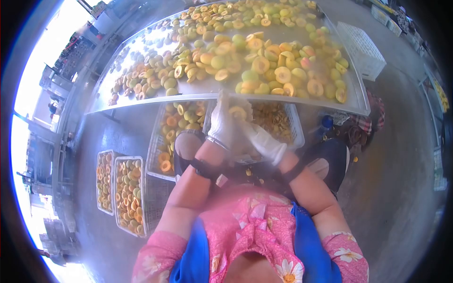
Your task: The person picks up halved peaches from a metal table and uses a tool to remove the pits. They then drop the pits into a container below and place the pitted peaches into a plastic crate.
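My left hand, in a white glove, is raised just below the front edge of a metal tray table. Its fingers are closed at the side of an apricot half that shows its orange cut face. My right hand, gloved too, comes in from the lower right with its fingers bent near the same fruit. Haze blurs those fingertips, and whatever they pinch cannot be made out. Many halved apricots in yellow, green and orange lie spread over the table. Dark bands circle both my wrists.
Under the table edge, one crate holds apricot halves and another holds brownish-yellow pieces. Two filled crates stand on the floor at left. A white crate stands at right, near a person's plaid sleeve.
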